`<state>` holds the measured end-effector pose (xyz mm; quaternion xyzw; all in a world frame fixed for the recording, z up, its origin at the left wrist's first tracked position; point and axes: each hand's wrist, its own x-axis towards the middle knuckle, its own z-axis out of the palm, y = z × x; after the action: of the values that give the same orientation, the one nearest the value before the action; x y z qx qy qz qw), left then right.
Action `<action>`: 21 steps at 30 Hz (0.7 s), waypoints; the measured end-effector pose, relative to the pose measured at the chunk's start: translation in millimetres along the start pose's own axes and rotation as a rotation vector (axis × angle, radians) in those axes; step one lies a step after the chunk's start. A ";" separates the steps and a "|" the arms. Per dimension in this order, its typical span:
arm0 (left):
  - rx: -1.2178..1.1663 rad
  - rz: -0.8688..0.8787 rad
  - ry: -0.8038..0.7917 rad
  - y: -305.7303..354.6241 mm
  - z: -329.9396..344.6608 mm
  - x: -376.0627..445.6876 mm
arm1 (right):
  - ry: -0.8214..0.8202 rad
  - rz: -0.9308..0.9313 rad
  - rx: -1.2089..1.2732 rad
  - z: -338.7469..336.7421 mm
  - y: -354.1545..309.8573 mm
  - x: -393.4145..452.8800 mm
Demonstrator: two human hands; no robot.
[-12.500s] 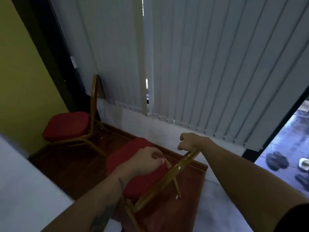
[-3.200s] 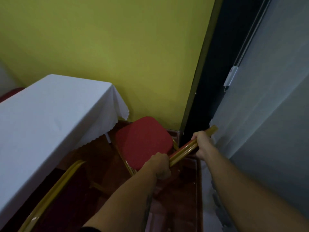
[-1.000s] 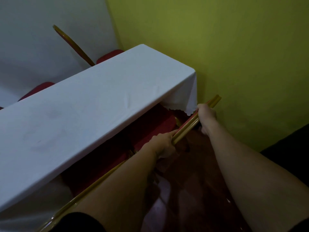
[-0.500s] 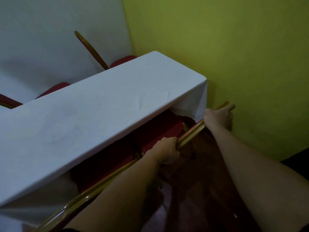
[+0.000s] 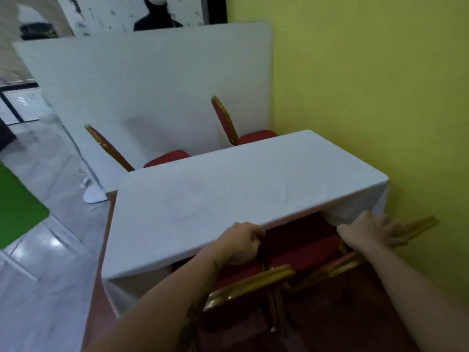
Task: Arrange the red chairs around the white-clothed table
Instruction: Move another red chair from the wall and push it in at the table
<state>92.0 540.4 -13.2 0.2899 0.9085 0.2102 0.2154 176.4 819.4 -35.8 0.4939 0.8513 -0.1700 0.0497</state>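
Observation:
The white-clothed table [image 5: 241,194] stands against the yellow wall. On its far side are two red chairs with gold frames, one at the left [image 5: 165,158] and one at the right [image 5: 256,137]. Two more red chairs are tucked under the near side: the right one [image 5: 304,250] with its gold back rail [image 5: 350,262], and the left one [image 5: 248,283] beside it. My left hand [image 5: 241,246] is curled at the table's near edge above the seats, with nothing visible in it. My right hand [image 5: 373,229] hovers, fingers spread and blurred, over the far end of the right chair's rail.
The yellow wall [image 5: 368,97] runs close along the right. A white partition panel [image 5: 152,85] on a round base [image 5: 95,194] stands behind the far chairs, with a person in dark clothes [image 5: 157,21] beyond it. A red-brown platform [image 5: 99,288] lies underfoot; grey marble floor and a green surface [image 5: 17,212] lie left.
Both hands have come off the gold back rail: the left is now curled at the table edge, the right spread open above the rail's end. The view has risen to show the whole table.

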 end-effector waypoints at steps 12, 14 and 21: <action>-0.186 -0.123 0.216 -253.2 -159.9 -107.9 | -0.220 -0.623 0.209 67.4 -289.1 -189.3; -0.181 -0.173 0.252 -296.4 -187.4 -131.5 | -0.256 -0.689 0.203 84.8 -338.2 -220.2; -0.108 -0.302 0.464 -418.5 -285.0 -176.6 | -0.266 -0.871 0.157 129.5 -500.1 -293.2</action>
<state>-106.3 47.0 55.7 0.0836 0.9539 0.2847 0.0458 -114.7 306.7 37.1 0.0662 0.9502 -0.3011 0.0448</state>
